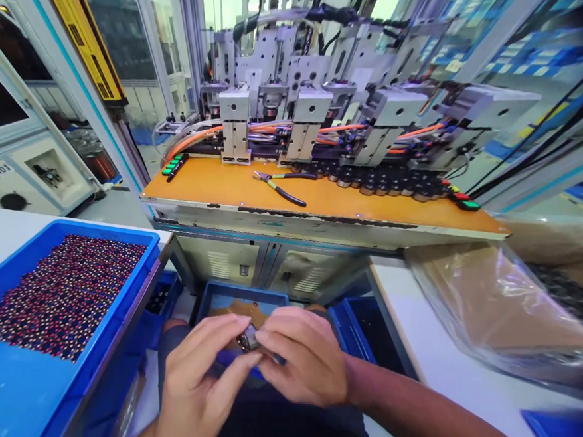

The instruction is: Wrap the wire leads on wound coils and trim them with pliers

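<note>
A small metallic, cylindrical part (248, 339) is held between both hands above the lap. My left hand (202, 371) grips its left side with thumb and fingertips. From the right, my right hand (303, 354) pinches the same part, and a thin dark piece sticks out below its fingers; what that piece is cannot be made out. Below and behind the hands lies a blue tray (271, 295) with a brownish bottom.
At left, a blue bin (153, 240) holds many small red, white and dark parts. Ahead is an orange bench (204, 184) with pliers (282, 186), a row of dark cylindrical parts (383, 180) and a machine (308, 111). Plastic-wrapped cardboard (506, 296) lies at right.
</note>
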### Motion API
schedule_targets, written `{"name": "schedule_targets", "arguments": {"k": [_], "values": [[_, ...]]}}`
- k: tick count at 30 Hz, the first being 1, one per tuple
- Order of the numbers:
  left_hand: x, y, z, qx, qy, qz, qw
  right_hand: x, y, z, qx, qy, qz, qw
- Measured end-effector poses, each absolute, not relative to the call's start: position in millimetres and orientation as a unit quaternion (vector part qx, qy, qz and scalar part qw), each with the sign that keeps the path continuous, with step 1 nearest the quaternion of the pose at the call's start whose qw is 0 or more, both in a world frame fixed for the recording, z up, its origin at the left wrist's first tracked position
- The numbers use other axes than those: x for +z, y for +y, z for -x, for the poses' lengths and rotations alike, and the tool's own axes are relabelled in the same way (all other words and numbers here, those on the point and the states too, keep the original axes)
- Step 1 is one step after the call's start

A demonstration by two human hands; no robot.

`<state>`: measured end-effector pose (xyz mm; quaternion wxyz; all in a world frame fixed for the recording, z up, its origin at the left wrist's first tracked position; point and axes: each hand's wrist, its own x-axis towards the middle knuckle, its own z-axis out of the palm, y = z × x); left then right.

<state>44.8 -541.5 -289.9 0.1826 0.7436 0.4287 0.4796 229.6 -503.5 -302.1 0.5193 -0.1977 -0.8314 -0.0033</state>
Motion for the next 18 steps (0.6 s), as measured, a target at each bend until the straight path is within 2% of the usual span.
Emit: {"name": "schedule_targets", "arguments": {"k": [3, 6, 11, 13, 15, 18], "values": [[-291.0, -542.8, -41.0, 0.475, 0.422, -0.75, 0.184, -293.5, -512.0, -225.3, 0.137, -0.789, 0.226, 0.555], [-289.6, -545.2, -39.8, 0.478, 0.419, -0.741, 0.216, -284.7, -519.7, -223.3, 0.215, -0.764, 0.233, 0.562], [-286.7, -545.0, -44.0, 0.515, 0.417, -0.613, 0.431, -279.2, -525.1, -221.7, 0.31, -0.709, 0.268, 0.574], [-286.1, -543.6, -45.8, 0.524, 0.4, -0.584, 0.475, -280.2, -525.6, -222.2, 0.325, -0.698, 0.282, 0.572], [-285.5, -542.9, -45.3, 0.529, 0.397, -0.594, 0.459, -281.3, -525.4, -227.5, 0.336, -0.691, 0.297, 0.568], [-284.0, -543.3, -38.9, 0.517, 0.412, -0.656, 0.365, -277.6, -522.9, -249.5, 0.338, -0.686, 0.34, 0.547]]}}
